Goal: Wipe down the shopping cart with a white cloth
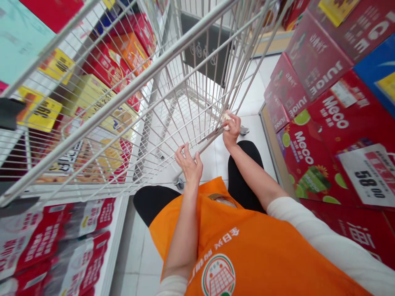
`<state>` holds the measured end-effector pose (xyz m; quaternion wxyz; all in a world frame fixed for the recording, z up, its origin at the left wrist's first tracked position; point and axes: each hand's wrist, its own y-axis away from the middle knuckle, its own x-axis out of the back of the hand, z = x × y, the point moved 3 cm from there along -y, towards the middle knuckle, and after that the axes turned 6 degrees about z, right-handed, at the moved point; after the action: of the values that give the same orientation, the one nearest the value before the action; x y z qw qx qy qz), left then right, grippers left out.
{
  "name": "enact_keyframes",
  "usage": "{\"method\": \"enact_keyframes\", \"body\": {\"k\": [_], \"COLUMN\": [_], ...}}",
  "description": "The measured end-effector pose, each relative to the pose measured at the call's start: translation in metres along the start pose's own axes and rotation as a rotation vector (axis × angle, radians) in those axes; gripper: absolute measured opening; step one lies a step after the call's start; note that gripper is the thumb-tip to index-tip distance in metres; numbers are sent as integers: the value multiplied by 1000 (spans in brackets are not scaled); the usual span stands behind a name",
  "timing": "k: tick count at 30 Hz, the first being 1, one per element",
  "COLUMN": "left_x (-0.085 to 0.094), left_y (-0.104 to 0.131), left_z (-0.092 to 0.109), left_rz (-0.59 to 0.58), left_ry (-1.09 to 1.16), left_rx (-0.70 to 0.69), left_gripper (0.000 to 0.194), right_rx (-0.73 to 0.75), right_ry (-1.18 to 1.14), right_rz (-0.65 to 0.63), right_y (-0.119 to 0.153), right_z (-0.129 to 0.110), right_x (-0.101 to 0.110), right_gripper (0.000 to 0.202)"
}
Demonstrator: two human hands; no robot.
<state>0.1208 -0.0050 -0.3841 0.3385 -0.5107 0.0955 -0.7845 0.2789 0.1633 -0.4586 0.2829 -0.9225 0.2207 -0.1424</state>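
Observation:
A wire shopping cart (pixel 173 88) fills the upper middle, tilted in view. My left hand (pixel 189 163) is at the cart's lower bar, its fingers spread and raised, nothing held. Further right, my right hand (pixel 231 129) is closed on a crumpled whitish cloth (pixel 227 120), which touches the cart's bottom corner beside the vertical wires. A dark grey panel (pixel 206 49) hangs on the far part of the cart. I wear an orange apron (pixel 247 246), and my knees are bent on either side of my hands.
Red drink cartons (pixel 324 123) are stacked close at the right. Boxes and bags with yellow price tags (pixel 43 109) stand on a shelf beyond the cart at the left. Red-labelled packs (pixel 80 250) lie at the lower left. Pale floor tiles (pixel 135 250) show below.

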Motion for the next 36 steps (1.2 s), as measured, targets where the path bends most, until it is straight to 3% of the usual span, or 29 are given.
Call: {"method": "enact_keyframes", "body": {"k": [6,10,16,22,28,30,34,36], "left_x": [10,13,16,10,13,13,11,14], "left_y": [1,1,5,9,11,12,11,11], "left_z": [-6,-9,-22,-32,-40,-40,-41,-43], "left_rz": [42,67,0,-94,-168,-161,-146,-148], "left_ry": [0,4,-61,-46,-10,1,22,43], "left_rx": [47,53,72,60,-50,-56,-38,-63], "left_gripper": [51,51,49,54,60,61,59,58], "right_rx": [-93,47,141,272,112,216,614,628], "right_ry": [-21,-26,66,24,92,51,-138,-140], "right_rz": [-10,-180,-35,-212,0,-93,-447,-456], "right_y": [25,45,50,64,49,61,96,96], "right_z": [-19,-38,-47,-54,-41,-51,-77,-77], "right_x": [-9,-15,-22,-29,-28,-33,-42,-41], "right_gripper": [21,22,27,27,24,25,17,15]}}
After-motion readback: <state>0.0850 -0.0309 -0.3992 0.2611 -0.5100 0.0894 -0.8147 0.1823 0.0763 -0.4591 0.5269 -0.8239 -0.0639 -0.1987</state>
